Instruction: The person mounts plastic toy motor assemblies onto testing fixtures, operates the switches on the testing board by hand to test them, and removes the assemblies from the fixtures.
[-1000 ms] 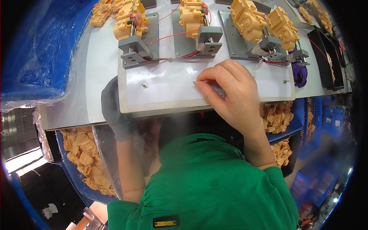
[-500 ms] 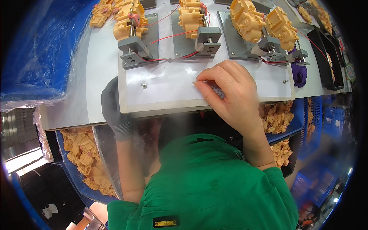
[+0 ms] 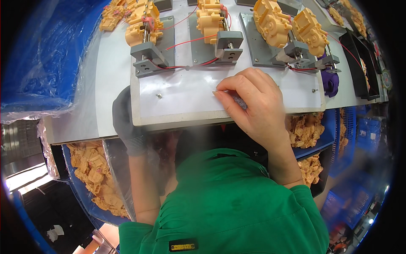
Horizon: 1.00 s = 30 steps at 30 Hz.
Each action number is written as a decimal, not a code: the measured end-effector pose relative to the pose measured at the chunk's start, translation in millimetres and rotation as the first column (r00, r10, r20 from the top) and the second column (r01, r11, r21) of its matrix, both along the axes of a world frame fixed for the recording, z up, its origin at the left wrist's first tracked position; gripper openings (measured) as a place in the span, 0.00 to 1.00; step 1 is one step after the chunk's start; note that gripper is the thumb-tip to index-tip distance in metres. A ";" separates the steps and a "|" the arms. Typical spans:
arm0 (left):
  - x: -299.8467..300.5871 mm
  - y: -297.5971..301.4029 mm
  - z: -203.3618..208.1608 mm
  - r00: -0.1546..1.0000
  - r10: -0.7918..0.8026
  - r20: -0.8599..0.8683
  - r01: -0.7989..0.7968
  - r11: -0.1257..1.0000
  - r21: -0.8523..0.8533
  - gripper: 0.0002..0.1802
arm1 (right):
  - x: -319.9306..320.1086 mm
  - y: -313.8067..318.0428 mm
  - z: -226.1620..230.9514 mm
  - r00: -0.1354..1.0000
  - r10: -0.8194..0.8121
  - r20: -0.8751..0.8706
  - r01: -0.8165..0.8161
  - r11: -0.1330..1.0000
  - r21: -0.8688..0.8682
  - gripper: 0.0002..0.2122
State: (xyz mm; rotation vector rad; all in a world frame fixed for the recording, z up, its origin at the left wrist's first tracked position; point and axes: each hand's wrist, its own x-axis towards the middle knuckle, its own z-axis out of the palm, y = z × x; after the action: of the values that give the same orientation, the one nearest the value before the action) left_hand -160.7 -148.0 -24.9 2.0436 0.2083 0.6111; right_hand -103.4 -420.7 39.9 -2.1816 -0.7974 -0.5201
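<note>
My right hand (image 3: 256,103) is bare and rests over the front of a white-topped board (image 3: 186,101). Its thumb and forefinger are pinched together, and anything between their tips is too small to name. Under the palm, a small grey speckled patch (image 3: 240,101) shows in part. My left hand (image 3: 124,116), in a dark grey glove, lies against the board's left front corner with its fingers mostly hidden. Beyond the hands, several yellow plastic gearbox-like housings (image 3: 209,23) sit on grey fixtures (image 3: 228,44) with red and black wires (image 3: 203,62).
Screws (image 3: 159,96) stand in the board near its front corners. Blue plastic sheeting (image 3: 38,55) covers the left. Bins with yellow parts (image 3: 95,173) are below the table edge on both sides. At right are a purple object (image 3: 330,82) and a black tray (image 3: 355,63).
</note>
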 end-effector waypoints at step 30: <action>-1.9 -9.7 8.2 0.993 0.122 0.000 -0.122 0.989 -0.082 0.17 | 0.2 -0.4 -1.0 1.000 0.001 0.009 0.000 1.000 -0.006 0.07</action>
State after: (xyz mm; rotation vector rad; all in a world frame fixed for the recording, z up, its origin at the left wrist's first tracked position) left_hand -162.6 -157.7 -16.7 1.9604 0.3520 0.6722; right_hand -103.1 -421.1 38.9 -2.1859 -0.8051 -0.5281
